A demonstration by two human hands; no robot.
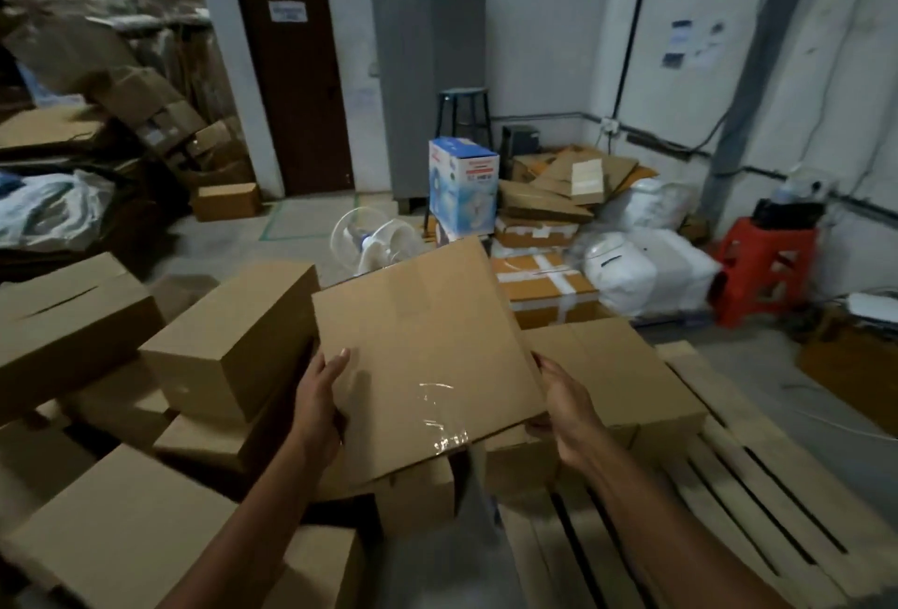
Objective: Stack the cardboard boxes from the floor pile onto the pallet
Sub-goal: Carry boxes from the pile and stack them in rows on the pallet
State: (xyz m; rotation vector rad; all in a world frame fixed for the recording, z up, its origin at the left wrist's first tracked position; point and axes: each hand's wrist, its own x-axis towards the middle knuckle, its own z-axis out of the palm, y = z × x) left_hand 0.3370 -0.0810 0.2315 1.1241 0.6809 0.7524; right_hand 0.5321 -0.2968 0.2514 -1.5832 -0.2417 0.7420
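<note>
While both hands carry it, the box [427, 346] hangs tilted in the air, its far edge raised, between the pile [228, 346] and the pallet [738, 477]. The left hand [318, 397] grasps the box's left edge, one digit lying flat on the top face and the rest hidden beneath. The right hand [566, 407] grasps the right edge, fingers curled under it. Clear tape [440, 414] shines near the box's near edge. Just behind the right hand, a second box [617, 365] lies on the pallet's far left part, touching smaller boxes in front of it. The pile fills the floor on the left, boxes lying at mixed angles. Farther back stand a blue fan carton [464, 190], a red stool [765, 268] and a dark door [294, 83].
</note>
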